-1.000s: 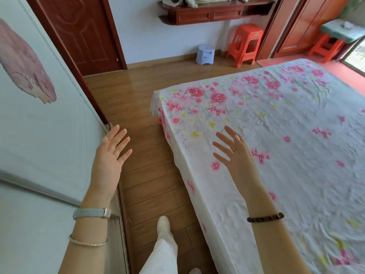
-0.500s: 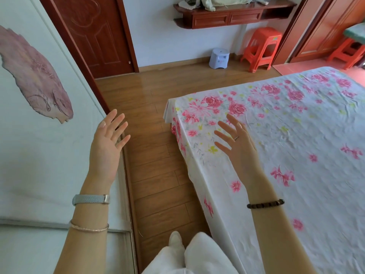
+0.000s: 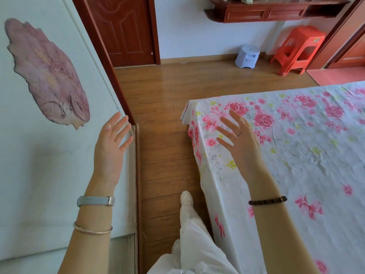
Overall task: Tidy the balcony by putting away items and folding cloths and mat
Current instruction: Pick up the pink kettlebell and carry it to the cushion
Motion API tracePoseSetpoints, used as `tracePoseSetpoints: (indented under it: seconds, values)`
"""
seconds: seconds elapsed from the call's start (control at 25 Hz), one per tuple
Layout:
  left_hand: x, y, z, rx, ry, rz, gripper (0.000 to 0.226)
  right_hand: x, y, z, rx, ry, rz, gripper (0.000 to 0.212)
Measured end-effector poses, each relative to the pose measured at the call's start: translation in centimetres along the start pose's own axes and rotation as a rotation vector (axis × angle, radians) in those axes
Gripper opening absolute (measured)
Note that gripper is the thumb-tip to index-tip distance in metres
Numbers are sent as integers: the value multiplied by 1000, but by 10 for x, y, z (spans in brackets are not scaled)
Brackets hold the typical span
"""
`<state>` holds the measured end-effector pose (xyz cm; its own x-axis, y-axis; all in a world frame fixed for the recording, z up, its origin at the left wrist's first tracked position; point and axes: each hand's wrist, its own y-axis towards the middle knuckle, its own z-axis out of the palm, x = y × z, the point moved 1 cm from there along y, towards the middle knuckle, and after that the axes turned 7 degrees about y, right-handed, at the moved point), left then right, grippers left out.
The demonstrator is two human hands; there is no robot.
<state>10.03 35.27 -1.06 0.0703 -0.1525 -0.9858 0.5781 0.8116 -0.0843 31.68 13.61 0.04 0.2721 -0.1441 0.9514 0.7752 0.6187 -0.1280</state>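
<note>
A flower-printed bed [image 3: 306, 165] fills the right of the frame, a strip of wooden floor [image 3: 162, 107] runs up the middle to a closed door [image 3: 126, 30] at upper centre, and nothing of the balcony or of the things to be tidied is in view. The left hand [image 3: 110, 145] at centre left and the right hand [image 3: 241, 143] over the bed's near corner are held up empty, fingers straight and spread, nothing touched. The step is judged to be the walk between places, so the balcony must be reached before anything can be gripped
</note>
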Motion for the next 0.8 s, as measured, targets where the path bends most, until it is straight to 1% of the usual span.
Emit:
tracePoseSetpoints:
  seconds: [0.08,0.24,0.32,0.4,0.52,0.68,0.8]
  values:
    - [1,22,-1,-30,-12,-4,44,1,28,4,25,2,1,63]
    - [-7,75,11,-25,-18,1,43,10,91,12,53,10,-8,42]
    - [-14,107,22,-30,-11,17,43,18,126,18,51,11,-2,37]
    - [-20,135,35,-24,-8,33,43,24,157,24,65,5,-1,37]
    - [-26,173,49,-21,-24,59,44,30,201,32,102,-3,9,47]
    - [-25,214,56,-45,-28,65,44,24,250,37,134,-24,27,40]
    - [-25,241,59,-46,-21,48,45,20,275,41,121,-9,55,39]
